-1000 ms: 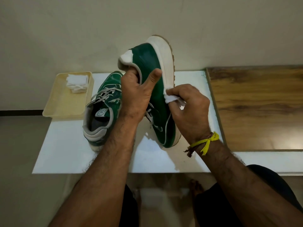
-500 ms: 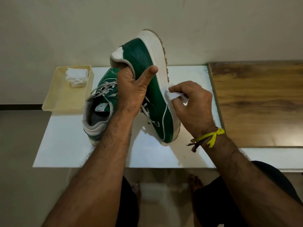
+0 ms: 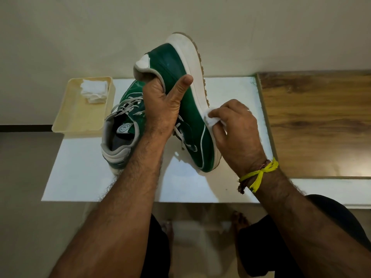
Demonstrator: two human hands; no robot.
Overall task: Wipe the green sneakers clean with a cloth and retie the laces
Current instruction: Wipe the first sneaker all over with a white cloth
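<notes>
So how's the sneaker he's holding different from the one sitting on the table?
The held sneaker is tipped heel-up, toe on the white table, gripped by the left hand while the right hand wipes its sole with a cloth. The other sneaker sits flat, untouched. Both are green with pale laces.

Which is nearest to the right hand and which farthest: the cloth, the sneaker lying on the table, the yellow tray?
From the right hand, in the head view:
1. Cloth, pinched in its fingers against the held sneaker's sole.
2. Sneaker on the table, left of the left hand.
3. Yellow tray, far left.
</notes>
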